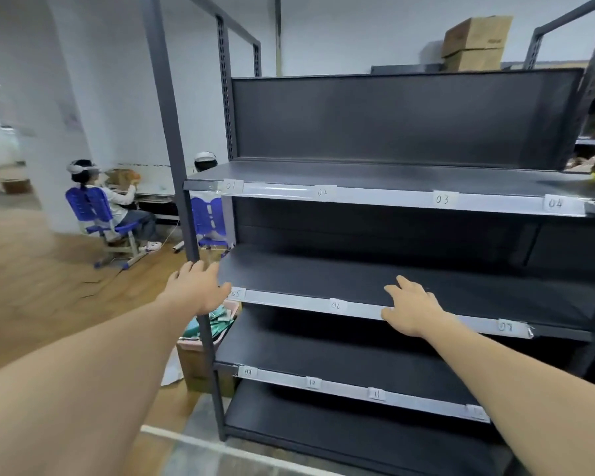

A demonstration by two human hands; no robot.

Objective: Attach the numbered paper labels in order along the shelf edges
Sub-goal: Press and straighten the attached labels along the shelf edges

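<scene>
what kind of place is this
Probably a storeroom or warehouse workspace: grey metal shelving with numbered paper labels on its edges, cardboard boxes stacked at the back, and a seated person at a worktable.

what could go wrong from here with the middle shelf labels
The right hand rests on the shelf edge between label 06 and label 08; sliding it might skew any label beneath. The left hand crowds label 05 and might crease it. The tape end beside 08 looks lifted and may peel.
</scene>
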